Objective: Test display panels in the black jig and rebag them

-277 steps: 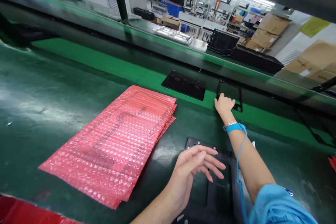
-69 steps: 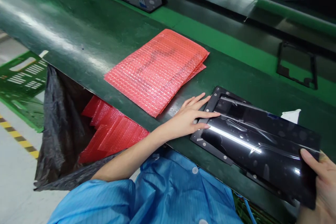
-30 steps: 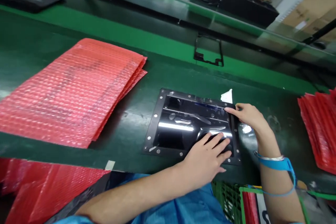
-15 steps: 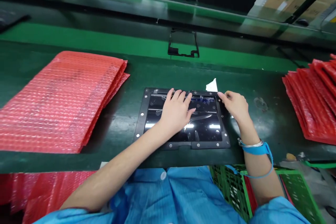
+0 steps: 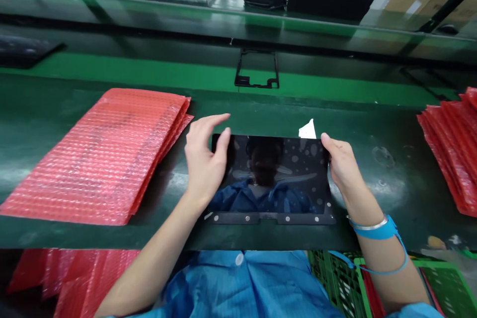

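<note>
A glossy black display panel [image 5: 276, 174] is tilted up over a dark frame with round silver dots [image 5: 266, 218], whose lower strip shows below it. Bubbles and creases mark the panel's surface, which reflects a person. My right hand [image 5: 341, 159] grips the panel's upper right edge, thumb on the front and fingers hidden behind. At the upper left corner is my left hand [image 5: 206, 156], thumb and fingers apart; whether it touches the panel I cannot tell. A small white scrap [image 5: 307, 129] lies just behind the panel.
Red bubble-wrap bags [image 5: 100, 159] are stacked at left, with more red bags [image 5: 452, 149] at right. A thin black bracket frame [image 5: 257, 85] lies on the green strip ahead. Below the table edge [image 5: 167, 241] are a green crate [image 5: 447, 285] and more red bags [image 5: 82, 278].
The panel has come up out of the dotted frame, its far side raised. My left hand has moved left off its surface to the corner; my right hand now grips its right edge.
</note>
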`<state>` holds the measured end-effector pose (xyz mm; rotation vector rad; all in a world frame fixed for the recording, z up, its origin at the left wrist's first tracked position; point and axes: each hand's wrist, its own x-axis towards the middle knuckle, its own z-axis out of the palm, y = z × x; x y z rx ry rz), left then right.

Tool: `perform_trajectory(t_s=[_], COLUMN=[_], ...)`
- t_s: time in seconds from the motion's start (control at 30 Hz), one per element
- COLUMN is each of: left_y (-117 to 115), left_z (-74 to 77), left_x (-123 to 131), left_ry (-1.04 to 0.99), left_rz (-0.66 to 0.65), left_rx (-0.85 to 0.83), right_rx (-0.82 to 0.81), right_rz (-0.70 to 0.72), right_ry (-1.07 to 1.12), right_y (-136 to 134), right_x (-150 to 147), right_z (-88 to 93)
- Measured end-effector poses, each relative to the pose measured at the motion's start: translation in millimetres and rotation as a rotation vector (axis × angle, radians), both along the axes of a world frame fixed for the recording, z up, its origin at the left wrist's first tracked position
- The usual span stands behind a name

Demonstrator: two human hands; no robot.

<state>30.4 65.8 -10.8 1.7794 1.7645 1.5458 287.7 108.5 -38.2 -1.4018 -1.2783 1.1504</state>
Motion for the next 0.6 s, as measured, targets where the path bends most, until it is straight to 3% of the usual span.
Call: perform_trajectory(t_s=[0.07, 0.13, 0.2, 0.27, 0.43, 0.6], left_y=[1, 2, 3, 4, 7, 9], left_z=[-5.0, -8.4, -7.9, -4.5, 0.7, 0.3], left_x=[-12, -16, -15, -14, -22, -26], left_ry=[-0.292, -0.586, -0.781, -0.863, -0.929, -0.972], left_rz=[0.018, -0.048, -0.082, -0.060, 0.084, 0.063], left_rx=[-0.149, -0.324, -0.394, -0.354, -0.202, -0.217], right_rx=[-0.006, -0.020, -0.031, -0.056, -0.222, -0.211], right_rz=[-0.013, -0.015, -0.011, 0.040, 0.380, 0.260], right_ry=[0.050, 0.077, 0.085, 0.076, 0.096, 0.178], right_y=[0, 0, -1, -4, -25, -42], right_x=[-3, -3, 0, 6, 19, 16], right_z=[0.6, 2.2, 5.5, 9.7, 13.6, 5.9])
